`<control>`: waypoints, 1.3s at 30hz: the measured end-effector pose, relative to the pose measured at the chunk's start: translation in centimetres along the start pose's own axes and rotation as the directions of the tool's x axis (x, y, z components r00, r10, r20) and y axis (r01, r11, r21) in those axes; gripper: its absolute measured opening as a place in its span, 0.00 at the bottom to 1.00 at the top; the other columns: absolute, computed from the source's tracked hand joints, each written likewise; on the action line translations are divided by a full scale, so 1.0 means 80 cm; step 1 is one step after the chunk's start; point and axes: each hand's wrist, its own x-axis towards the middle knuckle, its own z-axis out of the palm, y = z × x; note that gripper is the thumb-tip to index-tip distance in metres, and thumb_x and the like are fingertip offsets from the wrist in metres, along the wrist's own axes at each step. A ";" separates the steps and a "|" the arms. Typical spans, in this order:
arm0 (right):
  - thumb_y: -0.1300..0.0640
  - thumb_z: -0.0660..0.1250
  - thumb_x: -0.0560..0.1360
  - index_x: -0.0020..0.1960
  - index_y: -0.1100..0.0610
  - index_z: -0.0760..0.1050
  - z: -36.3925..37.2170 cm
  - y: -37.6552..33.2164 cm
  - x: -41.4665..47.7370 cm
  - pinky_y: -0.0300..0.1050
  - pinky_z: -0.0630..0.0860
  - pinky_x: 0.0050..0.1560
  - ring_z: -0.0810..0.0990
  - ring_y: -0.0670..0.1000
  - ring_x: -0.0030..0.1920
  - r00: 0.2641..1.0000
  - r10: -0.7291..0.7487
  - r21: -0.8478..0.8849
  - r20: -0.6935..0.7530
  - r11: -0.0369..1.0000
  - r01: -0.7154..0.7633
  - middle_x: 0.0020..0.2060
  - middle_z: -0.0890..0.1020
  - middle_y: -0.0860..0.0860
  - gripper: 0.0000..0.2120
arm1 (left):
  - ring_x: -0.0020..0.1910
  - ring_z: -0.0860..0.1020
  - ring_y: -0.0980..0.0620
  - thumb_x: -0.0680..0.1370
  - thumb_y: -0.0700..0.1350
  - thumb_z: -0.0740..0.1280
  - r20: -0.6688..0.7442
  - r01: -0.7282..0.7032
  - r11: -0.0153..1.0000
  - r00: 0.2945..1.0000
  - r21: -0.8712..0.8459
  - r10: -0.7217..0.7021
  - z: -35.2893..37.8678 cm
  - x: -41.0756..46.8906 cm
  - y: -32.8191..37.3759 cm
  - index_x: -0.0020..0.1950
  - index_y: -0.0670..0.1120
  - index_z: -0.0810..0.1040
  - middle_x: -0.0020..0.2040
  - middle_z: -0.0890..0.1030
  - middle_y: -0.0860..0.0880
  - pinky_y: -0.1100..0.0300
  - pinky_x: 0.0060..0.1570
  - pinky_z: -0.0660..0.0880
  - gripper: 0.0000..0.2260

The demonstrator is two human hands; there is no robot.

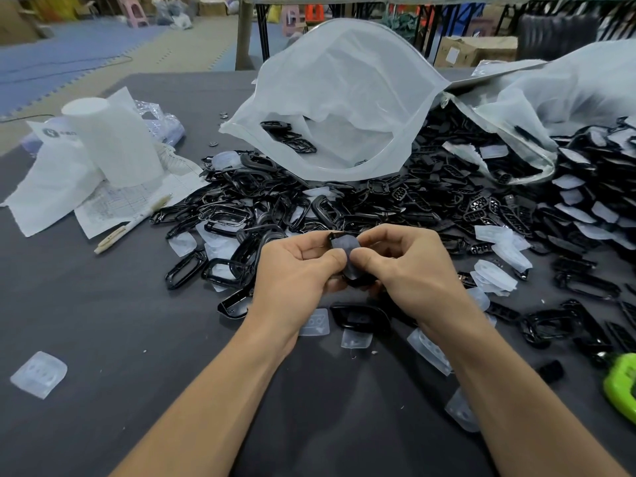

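Both hands meet over the dark bench, the left hand and right hand pinching one small black shell with a translucent pad on its face, thumbs pressed on top. Behind them lies a heap of black frames mixed with clear pads. An open white bag stands beyond the heap. A green tool lies at the right edge.

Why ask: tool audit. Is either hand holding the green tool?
No, left hand and right hand pinch a black part; green tool lies aside.
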 end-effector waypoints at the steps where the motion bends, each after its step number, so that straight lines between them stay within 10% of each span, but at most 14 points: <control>1: 0.58 0.77 0.73 0.42 0.50 0.85 0.000 0.000 0.000 0.48 0.80 0.34 0.85 0.54 0.36 1.000 -0.014 -0.013 -0.020 1.000 0.013 0.35 0.87 0.54 0.04 | 0.34 0.84 0.56 0.77 0.30 0.71 -0.004 -0.011 1.000 1.000 0.024 0.011 0.000 0.000 0.001 0.39 0.50 0.89 0.39 0.88 0.46 0.66 0.33 0.79 0.17; 8: 0.61 0.79 0.71 0.40 0.53 0.85 -0.002 -0.003 -0.001 0.53 0.82 0.39 0.86 0.54 0.36 0.997 -0.071 -0.045 -0.037 0.997 0.069 0.33 0.87 0.51 0.05 | 0.31 0.82 0.54 0.77 0.36 0.73 -0.077 0.021 0.991 0.997 0.130 -0.011 -0.007 0.005 -0.001 0.48 0.42 0.88 0.37 0.87 0.44 0.65 0.32 0.77 0.04; 25: 0.59 0.78 0.73 0.37 0.51 0.85 -0.002 -0.007 -0.003 0.37 0.76 0.36 0.82 0.44 0.32 0.977 -0.181 -0.137 -0.111 0.977 0.165 0.31 0.85 0.46 0.07 | 0.41 0.87 0.47 0.66 0.36 0.66 0.037 0.058 0.998 0.998 -0.001 -0.058 -0.009 0.005 0.003 0.47 0.41 0.89 0.44 0.87 0.37 0.61 0.38 0.82 0.14; 39: 0.62 0.77 0.72 0.47 0.49 0.87 -0.001 -0.008 -0.005 0.40 0.78 0.35 0.84 0.45 0.34 0.995 -0.089 -0.022 0.047 0.996 0.091 0.38 0.88 0.48 0.08 | 0.35 0.87 0.48 0.79 0.31 0.68 -0.088 0.057 0.998 0.995 0.026 -0.055 -0.007 0.007 0.002 0.51 0.36 0.86 0.39 0.87 0.40 0.62 0.34 0.82 0.06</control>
